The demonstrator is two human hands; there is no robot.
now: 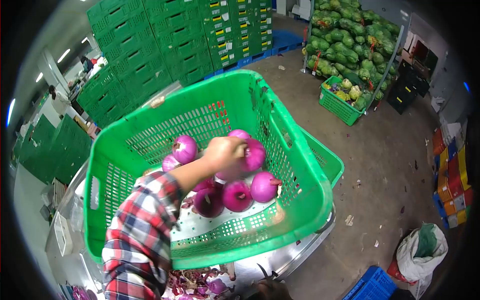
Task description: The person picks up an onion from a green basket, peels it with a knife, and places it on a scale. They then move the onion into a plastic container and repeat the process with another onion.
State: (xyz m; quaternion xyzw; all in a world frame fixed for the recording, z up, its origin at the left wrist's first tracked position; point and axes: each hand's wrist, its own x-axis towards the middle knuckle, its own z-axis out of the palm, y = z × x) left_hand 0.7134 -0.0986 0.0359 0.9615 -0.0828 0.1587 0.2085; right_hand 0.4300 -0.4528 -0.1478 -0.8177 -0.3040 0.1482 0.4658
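Note:
My left hand (224, 152), in a red, white and navy checked sleeve, reaches into a large green plastic basket (305, 205). Its fingers curl against a peeled red onion (255, 155); motion blurs the grip a little. More glossy purple onions lie around it, among them one (237, 196) in front, another (265, 187) with a dry stem end, and one (185, 149) behind the wrist. At the bottom edge, my right hand (272, 290) is dark and partly cut off, closed at a small dark-bladed knife (263, 271).
Onion skins (195, 285) litter the metal table (292, 262) beneath the basket. Stacked green crates (175, 45) stand behind. A rack of bagged green vegetables (350, 45), a filled green crate (345, 107), a white sack (422, 252) and a blue crate (372, 285) are on the right.

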